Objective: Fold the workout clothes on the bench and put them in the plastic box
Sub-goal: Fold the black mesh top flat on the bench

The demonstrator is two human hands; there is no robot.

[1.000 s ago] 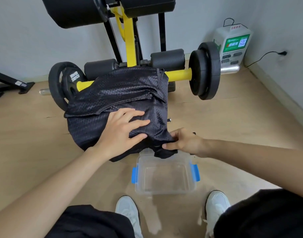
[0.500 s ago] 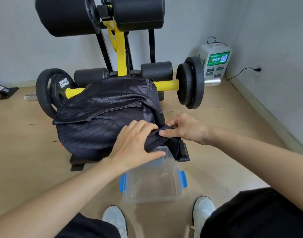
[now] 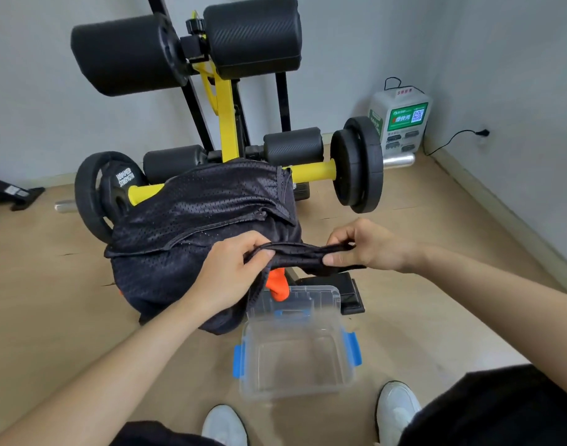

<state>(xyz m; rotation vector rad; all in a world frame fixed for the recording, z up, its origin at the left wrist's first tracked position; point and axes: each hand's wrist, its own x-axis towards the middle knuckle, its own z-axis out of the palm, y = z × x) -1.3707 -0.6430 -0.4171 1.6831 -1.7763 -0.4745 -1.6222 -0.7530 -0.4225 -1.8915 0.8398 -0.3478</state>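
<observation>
Black mesh workout clothes [image 3: 198,217] lie heaped over the bench, hiding its seat. Both hands pinch one edge of the fabric and hold it stretched between them, lifted off the heap. My left hand [image 3: 233,268] grips the left end of that edge and my right hand [image 3: 362,246] grips the right end. Something orange [image 3: 277,284] shows beneath the lifted cloth. A clear plastic box [image 3: 295,355] with blue latches stands open on the floor just below my hands, with nothing in it.
The bench frame [image 3: 225,123] is yellow and black with padded rollers above. Weight plates [image 3: 359,165] hang on its bar at right, and another plate [image 3: 102,191] at left. A white charging unit [image 3: 401,123] stands in the corner. My white shoes [image 3: 398,403] flank the box.
My left hand left the top of the heap and took the fabric edge beside my right hand. Both hands have since lifted that edge and pulled it apart, uncovering the orange thing.
</observation>
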